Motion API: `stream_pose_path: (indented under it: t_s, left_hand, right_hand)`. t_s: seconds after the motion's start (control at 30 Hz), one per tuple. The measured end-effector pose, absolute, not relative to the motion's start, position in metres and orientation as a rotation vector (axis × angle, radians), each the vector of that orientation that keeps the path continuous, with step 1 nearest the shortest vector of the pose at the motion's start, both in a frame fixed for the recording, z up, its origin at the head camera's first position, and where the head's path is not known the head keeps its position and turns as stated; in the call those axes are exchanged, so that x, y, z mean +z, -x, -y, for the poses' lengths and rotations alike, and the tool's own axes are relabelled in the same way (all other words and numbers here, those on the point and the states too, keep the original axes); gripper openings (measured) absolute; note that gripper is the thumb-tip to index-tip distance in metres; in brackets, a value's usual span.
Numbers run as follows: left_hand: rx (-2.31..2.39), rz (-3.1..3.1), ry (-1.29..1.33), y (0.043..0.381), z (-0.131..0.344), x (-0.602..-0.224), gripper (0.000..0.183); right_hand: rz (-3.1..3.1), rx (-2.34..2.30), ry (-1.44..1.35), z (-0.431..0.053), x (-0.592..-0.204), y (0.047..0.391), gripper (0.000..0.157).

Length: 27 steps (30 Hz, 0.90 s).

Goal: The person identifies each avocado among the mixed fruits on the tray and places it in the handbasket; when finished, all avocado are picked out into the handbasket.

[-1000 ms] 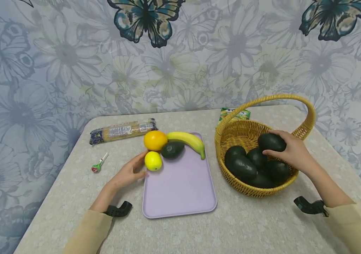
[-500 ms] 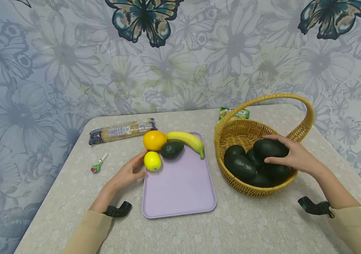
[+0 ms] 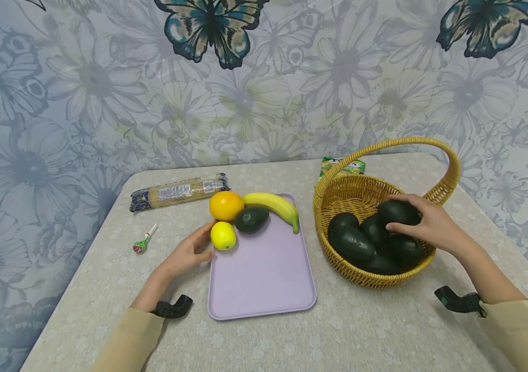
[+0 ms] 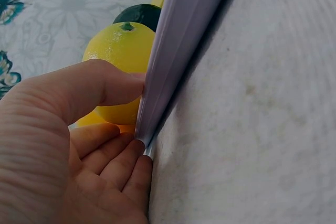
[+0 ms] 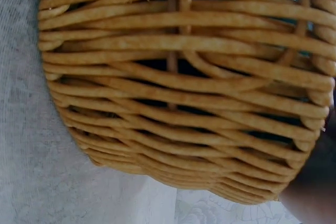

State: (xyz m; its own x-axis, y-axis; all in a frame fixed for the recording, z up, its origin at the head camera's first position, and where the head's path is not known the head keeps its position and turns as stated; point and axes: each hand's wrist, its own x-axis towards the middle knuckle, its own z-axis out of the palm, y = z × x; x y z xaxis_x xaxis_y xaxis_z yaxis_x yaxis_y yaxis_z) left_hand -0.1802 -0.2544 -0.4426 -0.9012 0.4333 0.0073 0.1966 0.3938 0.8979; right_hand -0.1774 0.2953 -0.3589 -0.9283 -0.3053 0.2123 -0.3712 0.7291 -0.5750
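Observation:
In the head view my right hand (image 3: 424, 222) holds a dark green avocado (image 3: 399, 212) by its sides, over several other avocados (image 3: 354, 244) in the wicker basket (image 3: 371, 281). The basket's woven side fills most of the right wrist view; a blurred part of the hand (image 5: 310, 203) shows at the lower right. My left hand (image 3: 189, 253) rests at the left edge of the lilac tray (image 3: 264, 279), next to a lemon (image 3: 223, 236). Up close, the left thumb and fingertips touch the tray's rim (image 4: 170, 51), the fingers loosely extended.
An orange (image 3: 227, 206), a banana (image 3: 275, 205) and one avocado (image 3: 252, 220) lie at the tray's far end. Beyond are a pasta packet (image 3: 180, 192) and a green packet (image 3: 352, 167) behind the basket. A lollipop (image 3: 142, 243) lies left. The basket handle (image 3: 385, 146) arches up.
Half a second ago the right hand's avocado looked larger and closer, covering more of those below; now it sits slightly higher and farther back in the view. The left hand stays in place.

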Motion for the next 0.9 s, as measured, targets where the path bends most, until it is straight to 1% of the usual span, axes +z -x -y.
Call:
stream_pose_path:
  t_s: [0.37,0.7,0.9]
  left_hand:
    - [1.518,-2.425,-0.556,0.181,0.256,-0.445,0.078]
    - [1.520,-2.418,-0.537,0.181,0.256,-0.446,0.078]
    - [1.513,-2.428,-0.539,0.182,0.257,-0.446,0.078]
  right_hand:
    - [2.813,0.801,-0.524,-0.292,-0.367,0.182,0.070]
    - [2.768,0.789,-0.541,-0.289,-0.373,0.183,0.058]
    - [2.718,0.892,-0.483,-0.284,-0.359,0.175,0.053]
